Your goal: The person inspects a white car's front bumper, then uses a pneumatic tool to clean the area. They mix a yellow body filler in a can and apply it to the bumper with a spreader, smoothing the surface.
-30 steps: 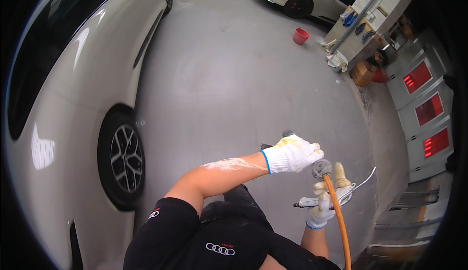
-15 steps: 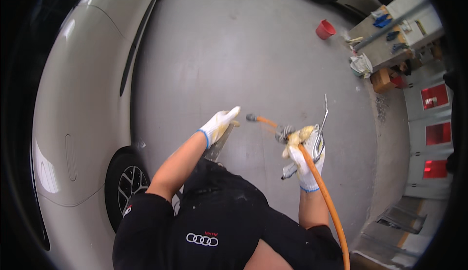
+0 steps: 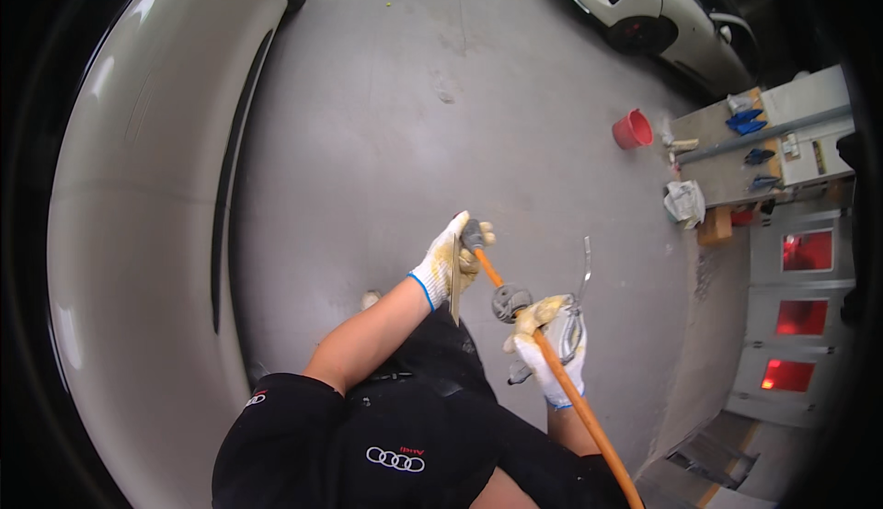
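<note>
My left hand (image 3: 449,256), in a white work glove, closes around the dark grey end fitting (image 3: 473,233) of a short orange hose piece. A thin, flat, greyish strip (image 3: 454,293) is also held in it, pointing down. My right hand (image 3: 552,348), gloved likewise, grips a thick orange hose (image 3: 579,400) just behind a round grey hub (image 3: 510,303), from which the short piece runs to my left hand. A silver air blow gun (image 3: 572,330) with a long bent nozzle sits in the same hand, its body partly hidden by my fingers.
A light-coloured car (image 3: 138,196) stands close along my left. Another white car (image 3: 644,12) is at the far right. A red bucket (image 3: 633,129) stands on the grey floor (image 3: 368,123), near a bench (image 3: 800,104) with blue items. A cardboard box (image 3: 715,226) lies below the bench.
My left hand has moved right and taken hold of the dark end fitting, which was hanging free. My right hand has shifted slightly left and down, and the view has shifted.
</note>
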Demonstrator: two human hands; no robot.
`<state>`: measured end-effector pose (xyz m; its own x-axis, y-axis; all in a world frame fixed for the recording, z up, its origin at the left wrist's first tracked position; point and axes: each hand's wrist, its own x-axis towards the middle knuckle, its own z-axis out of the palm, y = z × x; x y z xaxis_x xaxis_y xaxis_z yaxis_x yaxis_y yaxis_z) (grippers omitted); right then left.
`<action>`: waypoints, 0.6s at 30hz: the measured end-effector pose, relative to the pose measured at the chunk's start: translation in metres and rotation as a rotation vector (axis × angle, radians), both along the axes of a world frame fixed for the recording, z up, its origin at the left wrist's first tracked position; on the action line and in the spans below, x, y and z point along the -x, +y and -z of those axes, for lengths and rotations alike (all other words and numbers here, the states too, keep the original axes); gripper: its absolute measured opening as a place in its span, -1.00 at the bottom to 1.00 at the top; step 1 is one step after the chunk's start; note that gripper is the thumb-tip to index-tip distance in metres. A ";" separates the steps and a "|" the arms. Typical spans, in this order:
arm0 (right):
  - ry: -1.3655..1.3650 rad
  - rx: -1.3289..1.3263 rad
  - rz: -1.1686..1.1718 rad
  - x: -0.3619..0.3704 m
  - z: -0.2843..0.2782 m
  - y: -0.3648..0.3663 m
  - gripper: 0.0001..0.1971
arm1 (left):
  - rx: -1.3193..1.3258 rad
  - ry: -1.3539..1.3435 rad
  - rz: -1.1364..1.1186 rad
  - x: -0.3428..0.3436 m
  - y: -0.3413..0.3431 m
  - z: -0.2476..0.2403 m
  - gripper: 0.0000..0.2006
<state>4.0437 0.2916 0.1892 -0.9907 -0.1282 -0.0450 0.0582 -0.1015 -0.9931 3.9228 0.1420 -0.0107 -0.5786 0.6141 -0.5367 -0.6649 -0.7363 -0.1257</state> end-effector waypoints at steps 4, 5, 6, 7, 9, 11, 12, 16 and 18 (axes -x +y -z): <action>-0.144 0.023 0.055 0.158 0.026 -0.002 -0.58 | -0.093 0.233 0.140 0.149 -0.018 0.002 -0.64; -0.143 0.080 0.053 0.201 0.031 0.000 -0.58 | -0.022 0.243 0.156 0.190 -0.024 0.005 -0.65; -0.137 0.108 0.057 0.238 0.047 -0.012 -0.59 | -0.015 0.303 0.158 0.229 -0.041 0.018 -0.66; -0.145 0.133 0.067 0.272 0.061 -0.028 -0.59 | 0.175 0.285 0.126 0.269 -0.064 0.030 -0.70; -0.102 0.176 -0.003 0.349 0.081 -0.058 -0.60 | 0.118 0.069 -0.018 0.337 -0.106 0.043 -0.74; -0.232 0.145 0.002 0.425 0.083 -0.085 -0.61 | -0.055 0.157 -0.176 0.408 -0.148 0.038 -0.72; -0.181 0.213 -0.004 0.482 0.085 -0.097 -0.62 | -0.072 0.138 -0.257 0.459 -0.167 0.034 -0.70; 0.046 0.218 -0.065 0.655 0.076 -0.124 -0.63 | -0.119 0.325 -0.241 0.619 -0.230 0.001 -0.60; 0.117 0.095 -0.106 0.717 0.080 -0.140 -0.65 | 0.062 0.320 -0.218 0.684 -0.238 0.004 -0.58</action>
<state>3.3263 0.1519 0.1088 -0.9691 -0.2308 0.0868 -0.0415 -0.1943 -0.9801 3.2385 -0.0957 -0.0144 -0.8364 0.4299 -0.3401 -0.4900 -0.8645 0.1124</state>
